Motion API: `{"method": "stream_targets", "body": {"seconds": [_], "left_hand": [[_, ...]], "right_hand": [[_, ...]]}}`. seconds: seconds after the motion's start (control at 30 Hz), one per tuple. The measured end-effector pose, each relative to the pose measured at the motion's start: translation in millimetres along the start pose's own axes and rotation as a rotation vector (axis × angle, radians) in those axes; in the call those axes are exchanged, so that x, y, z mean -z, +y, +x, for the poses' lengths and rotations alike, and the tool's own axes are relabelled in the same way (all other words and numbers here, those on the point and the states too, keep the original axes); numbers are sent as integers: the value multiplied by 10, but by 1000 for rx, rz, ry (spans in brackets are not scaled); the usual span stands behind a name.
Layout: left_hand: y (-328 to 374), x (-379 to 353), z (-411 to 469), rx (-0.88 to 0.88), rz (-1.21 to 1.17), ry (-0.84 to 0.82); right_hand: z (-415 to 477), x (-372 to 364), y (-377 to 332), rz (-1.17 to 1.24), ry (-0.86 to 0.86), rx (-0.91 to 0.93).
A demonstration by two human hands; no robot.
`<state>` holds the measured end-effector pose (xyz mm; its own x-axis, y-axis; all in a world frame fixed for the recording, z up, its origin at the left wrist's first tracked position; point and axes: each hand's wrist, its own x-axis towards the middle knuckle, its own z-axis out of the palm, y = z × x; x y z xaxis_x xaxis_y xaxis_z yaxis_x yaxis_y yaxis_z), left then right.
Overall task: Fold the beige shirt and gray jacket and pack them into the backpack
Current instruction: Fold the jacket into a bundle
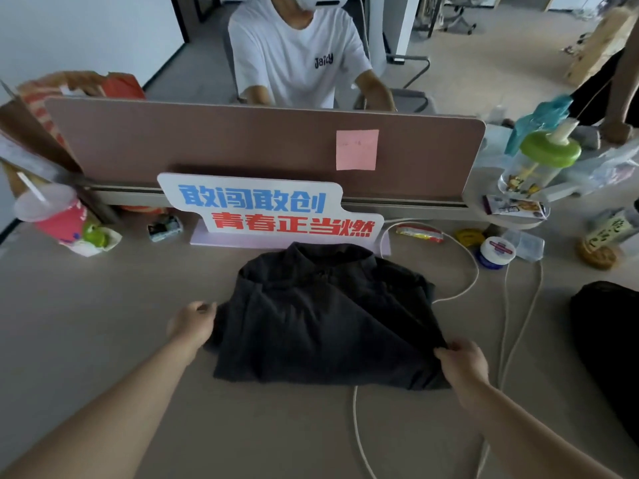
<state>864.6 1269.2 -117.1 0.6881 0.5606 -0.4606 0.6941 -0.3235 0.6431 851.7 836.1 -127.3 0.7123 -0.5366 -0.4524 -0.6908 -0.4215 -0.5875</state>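
Nearest, a white cable (356, 426) runs under the front hem of the gray jacket (321, 326), which lies partly folded in the middle of the table (103, 305), collar away from the person. The right hand (463, 366) pinches the jacket's near right corner, likely to draw a fold flat. The left hand (192, 323) sits curled at the left edge; whether it grips is unclear. Bare tabletop to the left and in front gives folding room. A dark bag, probably the backpack (608, 340), waits at the right edge. Beyond, a sign (262, 209) and divider (207, 140) close off the far side.
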Motion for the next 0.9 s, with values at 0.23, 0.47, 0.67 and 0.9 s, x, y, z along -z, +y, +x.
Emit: {"method": "stream_targets", "body": {"seconds": [0.23,0.47,0.67,0.9], "left_hand": [[-241,-117,-500,408,-130,-362],[-173,-210,-689,362,-141,-339],[-122,39,-778,400,-327,-361],[-158,304,-873,515,-496,-364]], "right_hand": [[-87,-51,145,83,-233,-223],[-190,124,34,250,-421,-313],[-298,305,-145,516,-386,-328],[-452,415,-155,730,-408,-389]]}}
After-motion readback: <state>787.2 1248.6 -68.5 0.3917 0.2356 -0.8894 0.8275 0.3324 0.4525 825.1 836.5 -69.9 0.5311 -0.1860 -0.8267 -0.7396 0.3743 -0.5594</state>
